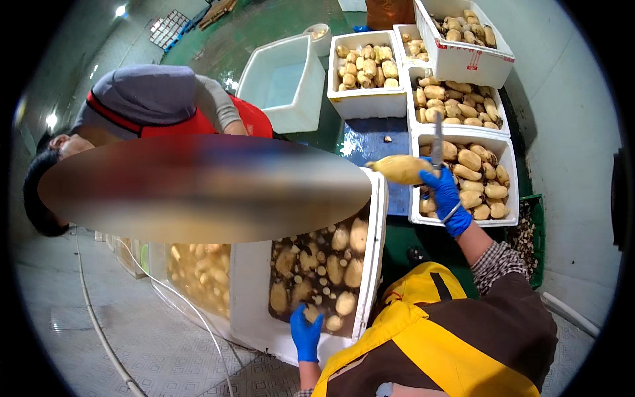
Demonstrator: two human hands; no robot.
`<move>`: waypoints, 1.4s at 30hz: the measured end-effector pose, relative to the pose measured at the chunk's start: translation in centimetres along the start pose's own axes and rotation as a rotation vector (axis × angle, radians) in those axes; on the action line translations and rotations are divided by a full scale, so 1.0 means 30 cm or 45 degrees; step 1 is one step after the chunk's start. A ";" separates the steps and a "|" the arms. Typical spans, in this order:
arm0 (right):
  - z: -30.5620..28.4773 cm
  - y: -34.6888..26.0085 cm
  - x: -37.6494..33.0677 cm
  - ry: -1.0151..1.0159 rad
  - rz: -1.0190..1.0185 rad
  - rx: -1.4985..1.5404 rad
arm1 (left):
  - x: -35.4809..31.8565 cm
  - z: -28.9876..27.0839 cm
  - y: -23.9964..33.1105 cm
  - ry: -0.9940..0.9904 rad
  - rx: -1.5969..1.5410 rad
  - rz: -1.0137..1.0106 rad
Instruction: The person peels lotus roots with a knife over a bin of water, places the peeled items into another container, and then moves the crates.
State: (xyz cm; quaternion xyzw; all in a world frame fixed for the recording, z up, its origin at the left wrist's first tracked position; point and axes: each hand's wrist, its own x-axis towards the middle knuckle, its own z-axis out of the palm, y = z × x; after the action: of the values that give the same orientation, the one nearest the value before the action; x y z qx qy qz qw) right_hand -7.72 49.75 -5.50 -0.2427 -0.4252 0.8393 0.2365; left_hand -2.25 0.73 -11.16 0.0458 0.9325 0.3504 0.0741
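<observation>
In my blue-gloved right hand are a pale yellow lotus root and a knife, its blade pointing up. That hand is closed round them, in front of a white foam box of lotus roots. My left hand, also gloved in blue, reaches over the near edge of a white foam tub. Its fingers are apart beside a lotus root piece in dark water; whether they touch it I cannot tell. Several roots and small cut bits float around it.
More foam boxes of lotus roots stand ahead and to the right, some stacked. Beyond the tub is a white water container. A co-worker bends over at the left, partly blurred. Hoses cross the floor; a green crate stands right.
</observation>
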 end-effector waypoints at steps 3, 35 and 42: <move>-0.208 0.007 0.132 0.215 -0.003 -0.138 | -0.078 -0.002 0.023 -0.076 0.128 -0.112; 0.391 0.248 -0.347 -1.013 0.605 -0.601 | 0.109 0.469 -0.613 -0.305 -0.388 -1.072; 0.436 0.321 -0.376 -0.910 0.575 -0.748 | 0.140 0.250 -0.200 -0.775 0.313 -0.548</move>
State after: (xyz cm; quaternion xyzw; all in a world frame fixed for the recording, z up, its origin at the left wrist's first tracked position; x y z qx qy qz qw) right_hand -8.83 30.04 -4.35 -0.0826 -0.6343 0.7451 -0.1888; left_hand -5.32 1.65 -21.14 -0.0402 0.8913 0.1827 0.4131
